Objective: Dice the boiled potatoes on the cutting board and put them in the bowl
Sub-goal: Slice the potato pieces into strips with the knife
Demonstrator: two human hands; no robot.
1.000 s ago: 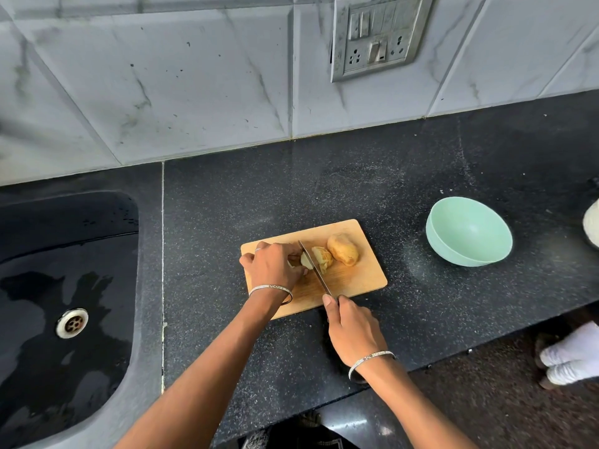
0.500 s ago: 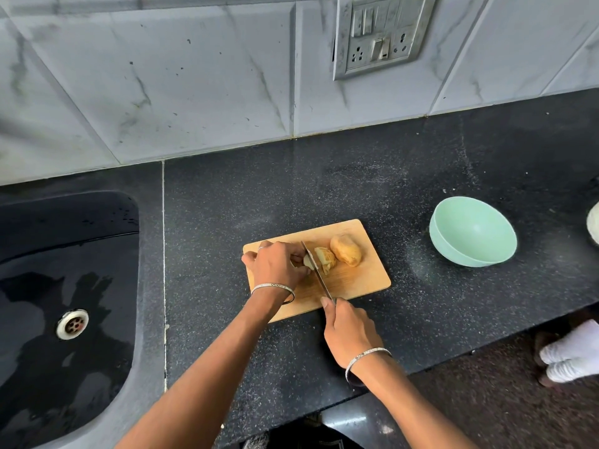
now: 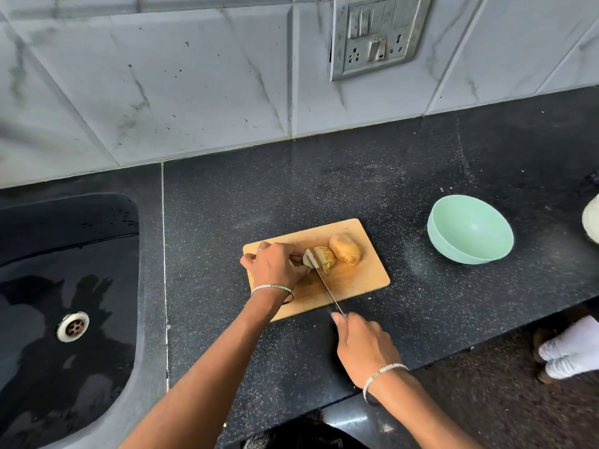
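Lying right at the left fingertips, the cut potato (image 3: 319, 259) sits near the middle of the cutting board (image 3: 356, 280), with a pale slice standing at its end nearest those fingers. The left hand (image 3: 275, 265) bends over that end, its fingers (image 3: 285, 251) curled close together and pressing down on the potato; the tips themselves are hidden under the knuckles, so I cannot tell how much of the piece they cover. The knife (image 3: 327, 290) runs just beside the left thumb, its tip in the potato and its blade slanting back across the board toward the right hand (image 3: 364, 348). That hand wraps the handle, which is hidden inside the grip, with one finger (image 3: 338, 320) stretched forward along the top of it and the rest folded round.

Beyond the blade, on the side away from the left fingers, a whole potato (image 3: 345, 253) with its skin on touches the cut one. Farther out past the right fingers, well apart from the board, a mint-green bowl (image 3: 470, 228) stands upright on the dark speckled counter (image 3: 324, 189). Each wrist carries a thin silver bangle, left (image 3: 272, 288) and right (image 3: 382, 372).

Out beyond the left hand lies a black sink (image 3: 64, 254) with a metal drain (image 3: 73, 326). Ahead of both hands, on the marbled tile wall, hangs a switch panel (image 3: 376, 34).
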